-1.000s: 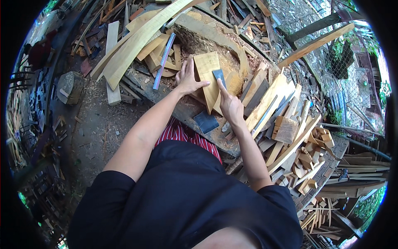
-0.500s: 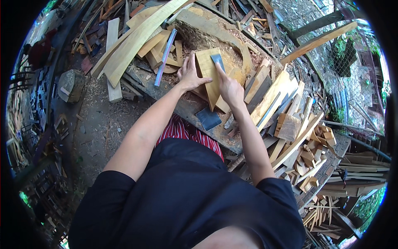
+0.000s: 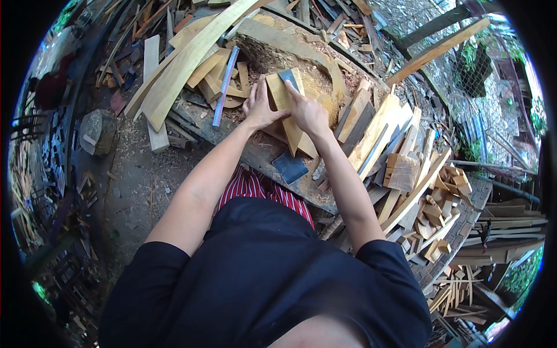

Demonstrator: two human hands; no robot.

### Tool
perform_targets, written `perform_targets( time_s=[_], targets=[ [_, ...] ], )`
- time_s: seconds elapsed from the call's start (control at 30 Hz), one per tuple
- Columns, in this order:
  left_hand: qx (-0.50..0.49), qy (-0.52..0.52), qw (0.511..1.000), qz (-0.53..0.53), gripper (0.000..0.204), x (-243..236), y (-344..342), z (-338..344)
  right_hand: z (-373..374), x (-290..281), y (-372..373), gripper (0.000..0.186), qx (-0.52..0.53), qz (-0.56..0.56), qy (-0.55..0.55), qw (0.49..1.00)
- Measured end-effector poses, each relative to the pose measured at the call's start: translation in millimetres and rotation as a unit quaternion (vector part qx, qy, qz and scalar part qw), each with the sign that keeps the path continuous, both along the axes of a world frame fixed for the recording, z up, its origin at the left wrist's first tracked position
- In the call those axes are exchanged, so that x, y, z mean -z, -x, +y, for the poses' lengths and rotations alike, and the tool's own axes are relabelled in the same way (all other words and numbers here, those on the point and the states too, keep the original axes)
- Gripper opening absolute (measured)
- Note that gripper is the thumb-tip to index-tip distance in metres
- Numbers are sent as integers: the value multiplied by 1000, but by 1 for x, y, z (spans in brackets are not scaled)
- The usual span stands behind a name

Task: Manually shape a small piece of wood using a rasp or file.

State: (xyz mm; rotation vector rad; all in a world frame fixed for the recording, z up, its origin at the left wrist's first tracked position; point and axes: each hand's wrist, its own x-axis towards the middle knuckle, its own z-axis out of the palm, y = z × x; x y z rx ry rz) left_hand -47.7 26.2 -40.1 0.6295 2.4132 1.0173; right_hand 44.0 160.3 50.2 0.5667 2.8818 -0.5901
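Observation:
A pale wooden block with a slanted lower end lies on the workbench in front of me. My left hand is closed round its left side, fingers along the edge and thumb across the face. On the block's upper face, my right hand presses a small dark blue-grey piece of sandpaper, index finger stretched along it. Part of that piece is hidden beneath the fingers. Nearer my body, a dark square sheet, similar in colour, rests at the bench edge.
A blue-purple strip lies left of the block beside curved boards. Stacked planks and a thick wooden block crowd the right, with small offcuts beyond. A stump stands on the shaving-strewn ground at left.
My right hand has slid the sandpaper up and left across the block, toward its far left corner. My left hand keeps its hold. The whole view has shifted slightly.

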Motion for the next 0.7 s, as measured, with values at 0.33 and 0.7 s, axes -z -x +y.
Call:
perform_targets(
  time_s=[0.33, 0.7],
  targets=[
    [9, 7, 1000, 12, 138, -1, -1, -1, -11, -6, -40, 49, -17, -11, -20, 1000],
    [-22, -5, 999, -40, 140, 6, 6, -8, -15, -8, -69, 49, -1, -12, 5, 1000]
  ],
)
